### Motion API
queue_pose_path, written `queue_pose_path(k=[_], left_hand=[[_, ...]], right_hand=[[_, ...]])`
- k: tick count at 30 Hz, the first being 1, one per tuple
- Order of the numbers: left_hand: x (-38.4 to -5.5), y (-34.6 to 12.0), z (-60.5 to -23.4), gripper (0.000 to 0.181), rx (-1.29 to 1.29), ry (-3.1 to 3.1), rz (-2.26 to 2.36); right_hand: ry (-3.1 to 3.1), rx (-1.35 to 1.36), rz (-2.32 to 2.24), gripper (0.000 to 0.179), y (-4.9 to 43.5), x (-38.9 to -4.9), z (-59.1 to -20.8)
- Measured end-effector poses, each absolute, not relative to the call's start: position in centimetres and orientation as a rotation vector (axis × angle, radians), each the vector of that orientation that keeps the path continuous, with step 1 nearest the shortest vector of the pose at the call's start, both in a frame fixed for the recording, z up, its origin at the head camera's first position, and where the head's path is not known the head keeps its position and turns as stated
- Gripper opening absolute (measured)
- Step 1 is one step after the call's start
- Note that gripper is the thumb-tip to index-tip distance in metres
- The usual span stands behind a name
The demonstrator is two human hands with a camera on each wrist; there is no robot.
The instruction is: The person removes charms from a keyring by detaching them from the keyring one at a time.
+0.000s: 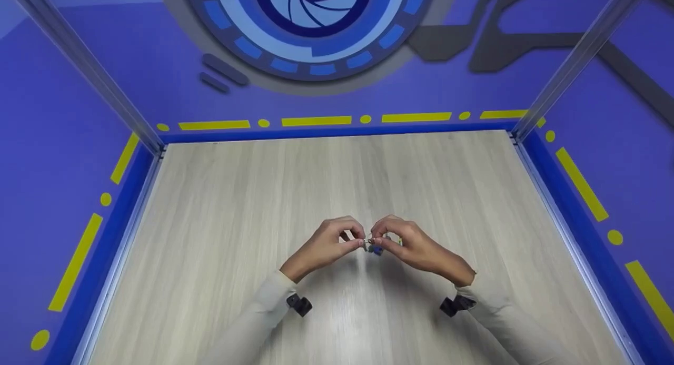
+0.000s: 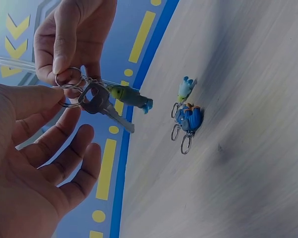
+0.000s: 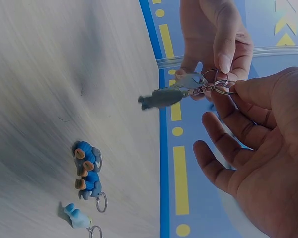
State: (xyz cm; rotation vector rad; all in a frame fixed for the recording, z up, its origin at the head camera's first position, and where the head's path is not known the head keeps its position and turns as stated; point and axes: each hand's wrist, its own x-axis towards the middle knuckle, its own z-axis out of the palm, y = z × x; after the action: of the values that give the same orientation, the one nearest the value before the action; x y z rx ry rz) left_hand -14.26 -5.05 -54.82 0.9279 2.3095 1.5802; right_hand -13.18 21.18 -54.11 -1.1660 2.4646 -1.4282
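Note:
Both hands meet over the table in the head view, fingers curled and fingertips close together. My left hand (image 1: 321,246) pinches a metal split ring (image 2: 71,101) between thumb and finger. The right hand (image 1: 416,246) pinches the linked ring (image 2: 68,77) beside it. From the rings hangs a silver key (image 2: 98,102), along with a small keychain figure (image 2: 131,97) that has a green-yellow head, dark body and light-blue end. In the right wrist view the key (image 3: 191,80) and figure (image 3: 164,98) dangle in the air, and the other fingers of the right hand (image 3: 258,144) spread loosely.
On the wooden table (image 1: 253,196) under the hands lie blue keychain figures (image 3: 89,161) with metal rings, close together. A light-blue keychain figure (image 3: 77,216) lies beside them. Blue printed walls (image 1: 121,70) with yellow marks enclose the table at the back and sides.

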Motion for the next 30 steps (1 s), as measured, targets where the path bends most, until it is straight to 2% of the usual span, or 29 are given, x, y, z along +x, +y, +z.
queue_pose_path(k=[17,30], left_hand=[[-14.1,-5.0,-54.9,0.008,0.942,2.311,1.557],[-14.1,-6.0,-55.7,0.007,0.797,2.133,1.695]], right_hand=[[2.491,-1.223,-1.425,0.004,21.0,-13.0,-54.6],[2.500,-1.209,-1.400,0.005,21.0,-13.0,-54.8]])
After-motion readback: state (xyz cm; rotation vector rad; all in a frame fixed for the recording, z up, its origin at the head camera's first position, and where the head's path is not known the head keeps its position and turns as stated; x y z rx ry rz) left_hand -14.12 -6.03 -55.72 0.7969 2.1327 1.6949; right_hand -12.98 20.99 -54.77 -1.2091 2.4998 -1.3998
